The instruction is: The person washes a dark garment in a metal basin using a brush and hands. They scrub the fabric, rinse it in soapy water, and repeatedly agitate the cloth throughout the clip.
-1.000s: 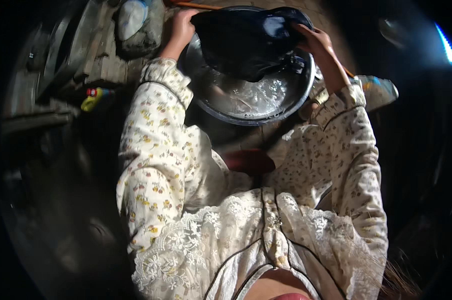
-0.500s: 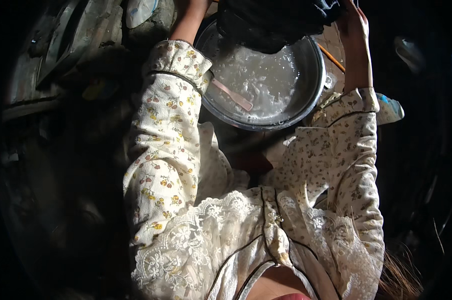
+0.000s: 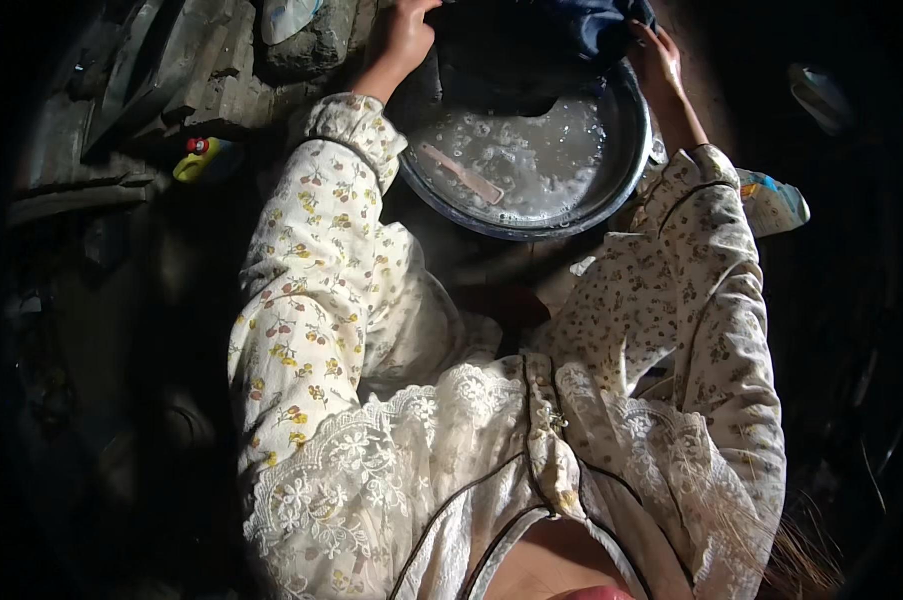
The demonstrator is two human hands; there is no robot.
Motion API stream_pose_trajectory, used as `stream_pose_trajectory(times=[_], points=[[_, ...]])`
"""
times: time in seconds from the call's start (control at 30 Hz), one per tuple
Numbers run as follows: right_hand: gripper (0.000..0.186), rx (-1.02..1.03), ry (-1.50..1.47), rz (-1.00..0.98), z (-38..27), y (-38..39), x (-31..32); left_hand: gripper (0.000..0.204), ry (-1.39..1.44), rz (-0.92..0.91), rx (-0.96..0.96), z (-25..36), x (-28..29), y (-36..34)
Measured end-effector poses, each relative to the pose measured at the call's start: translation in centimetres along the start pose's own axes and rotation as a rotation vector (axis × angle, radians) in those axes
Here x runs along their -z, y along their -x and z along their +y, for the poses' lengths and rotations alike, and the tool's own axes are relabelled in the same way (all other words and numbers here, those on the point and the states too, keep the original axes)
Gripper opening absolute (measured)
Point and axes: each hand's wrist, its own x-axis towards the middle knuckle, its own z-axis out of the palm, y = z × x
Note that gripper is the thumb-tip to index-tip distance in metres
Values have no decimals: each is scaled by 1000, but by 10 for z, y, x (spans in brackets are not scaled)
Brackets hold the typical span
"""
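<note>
A dark, wet-looking garment (image 3: 604,28), navy blue where light falls on it, is stretched between my hands above a round metal basin (image 3: 534,236). My left hand (image 3: 408,40) has its fingers closed on the garment's left side, near the upper edge of the picture. On the right side, my right hand (image 3: 658,62) grips the navy cloth, fingers curled at its edge. Cloudy, sudsy water (image 3: 557,165) fills the basin below. A flat pink strip like a brush handle (image 3: 462,174) lies in the water at the left. The garment's far part is cut off or lost in shadow.
Left of the basin are weathered wooden planks (image 3: 187,75), a rough stone block (image 3: 317,48) and a yellow bottle with a red cap (image 3: 200,160). A white-and-blue packet (image 3: 777,205) lies beyond my right sleeve. Deep shadow hides much of the surroundings.
My left hand has come further into view, and my right hand has shifted left and down. More navy cloth shows beside it. The yellow bottle is now lit.
</note>
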Motion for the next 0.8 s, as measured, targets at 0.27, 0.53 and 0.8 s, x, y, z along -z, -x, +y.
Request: stream_pose_trajectory(times=[0.27,0.53,0.8], points=[[19,-159,19,19,30,39,30,31,140,-304,-168,20,-20,76],[42,-356,435,-139,84,128,77,20,8,-901,-207,41,-18,165],[23,-3,1126,-706,110,176,55,13,209,-1238,-49,11,-7,186]])
